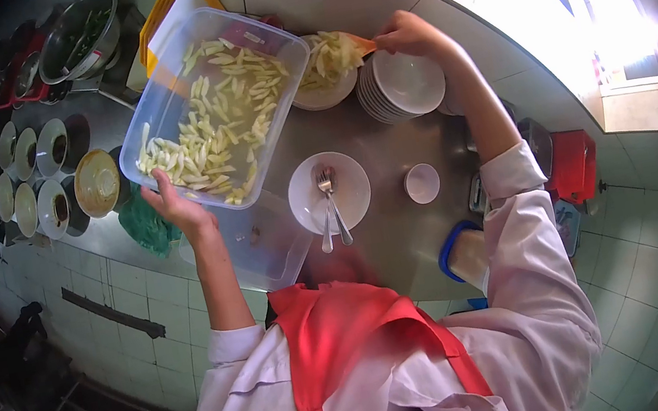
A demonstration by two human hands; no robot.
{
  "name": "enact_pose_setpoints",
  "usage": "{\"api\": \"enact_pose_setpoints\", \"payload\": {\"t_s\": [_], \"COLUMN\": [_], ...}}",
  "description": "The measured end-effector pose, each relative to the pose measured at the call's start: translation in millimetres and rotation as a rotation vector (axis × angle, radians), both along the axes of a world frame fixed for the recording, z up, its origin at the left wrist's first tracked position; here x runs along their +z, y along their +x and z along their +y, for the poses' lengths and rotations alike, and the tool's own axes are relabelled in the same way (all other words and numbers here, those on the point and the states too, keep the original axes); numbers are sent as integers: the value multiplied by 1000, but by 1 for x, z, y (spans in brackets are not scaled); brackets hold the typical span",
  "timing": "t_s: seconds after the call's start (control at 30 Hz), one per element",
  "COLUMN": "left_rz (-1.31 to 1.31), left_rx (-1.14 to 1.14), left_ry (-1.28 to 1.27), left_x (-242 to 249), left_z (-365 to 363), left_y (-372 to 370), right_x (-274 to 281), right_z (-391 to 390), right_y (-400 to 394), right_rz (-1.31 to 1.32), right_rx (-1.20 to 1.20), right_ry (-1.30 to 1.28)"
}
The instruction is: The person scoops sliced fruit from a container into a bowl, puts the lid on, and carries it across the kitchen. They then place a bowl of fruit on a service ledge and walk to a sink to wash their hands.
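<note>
Red apron (349,324) fronted the portioning

The right hand's (409,33) fingers wrapped an orange utensil (362,44), pale pieces (337,53) bunched at a white bowl (327,104); the left hand's (185,215) fingers held a tilted tub (290,94) of more. Dishing out seemed underway; the next move called for steadiness.

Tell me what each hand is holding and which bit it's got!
The left hand holds the clear plastic tub by its near edge; the right hand holds the orange utensil by its handle end.
</note>
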State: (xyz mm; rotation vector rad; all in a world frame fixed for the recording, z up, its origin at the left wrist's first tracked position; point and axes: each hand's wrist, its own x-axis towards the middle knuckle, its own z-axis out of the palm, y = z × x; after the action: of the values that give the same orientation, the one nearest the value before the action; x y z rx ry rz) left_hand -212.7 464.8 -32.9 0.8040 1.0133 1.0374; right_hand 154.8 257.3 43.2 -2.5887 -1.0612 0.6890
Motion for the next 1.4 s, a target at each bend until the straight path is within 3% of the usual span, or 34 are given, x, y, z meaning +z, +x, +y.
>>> {"api": "enact_pose_setpoints", "payload": {"t_s": [0.1, 0.17, 0.27, 0.3, 0.37, 0.43, 0.5, 0.63, 0.7, 0.9, 0.97, 1.0, 1.1, 1.13, 1.2, 1.3, 1.4], "left_rz": [-7, 40, -19, -16, -25, -30, -52, -98, -183, -135, -152, -152, -105, -124, -138, -65, -79], "left_rx": [-22, 0, -22, -15, -53, -27, -47, -149, -259, -277, -420, -421, -342, -322, -301, -330, -410], "left_ry": [5, -32, -36, -36, 17, 0, 20, 18, -5, 34, 51, 52, 57, -20, -99, 28, 23], "left_x": [-2, -6, -10, -10, -9, -13, -19, -18, -13, 1, 5, 3, -5, -6, -12, -17, -10], "left_z": [0, 3, 5, 5, 3, 0, -3, -2, -9, -13, -9, -6, -2, -1, 1, 1, -6], "left_y": [-2, -3, -6, -7, -8, -8, -9, -8, -10, -7, -7, -7, -12, -15, -18, -14, -9], "right_x": [-24, -23, -13, 2, 26, 46, 47, 19, 4, -19, -7, -8, -16, 10, 26, 56, 57], "right_z": [22, 32, 28, 26, 15, 16, 31, 92, 111, 127, 123, 116, 94, 85, 70, 74, 95], "right_y": [-39, -63, -72, -74, -77, -82, -98, -126, -132, -186, -212, -217, -215, -219, -216, -215, -212], "right_rz": [-355, -413, -490, -515, -534, -472, -478, -478, -475, -405, -335, -342, -274, -301, -392, -487, -595], "right_rx": [-65, 48, 16, -74, -220, -175, -76, 151, 234, 661, 683, 656, 757, 849, 858, 792, 571], "right_ry": [-181, -286, -291, -247, 193, 479, 518, -15, 146, 290, 250, 378, 217, 46, 92, 144, 256]}}
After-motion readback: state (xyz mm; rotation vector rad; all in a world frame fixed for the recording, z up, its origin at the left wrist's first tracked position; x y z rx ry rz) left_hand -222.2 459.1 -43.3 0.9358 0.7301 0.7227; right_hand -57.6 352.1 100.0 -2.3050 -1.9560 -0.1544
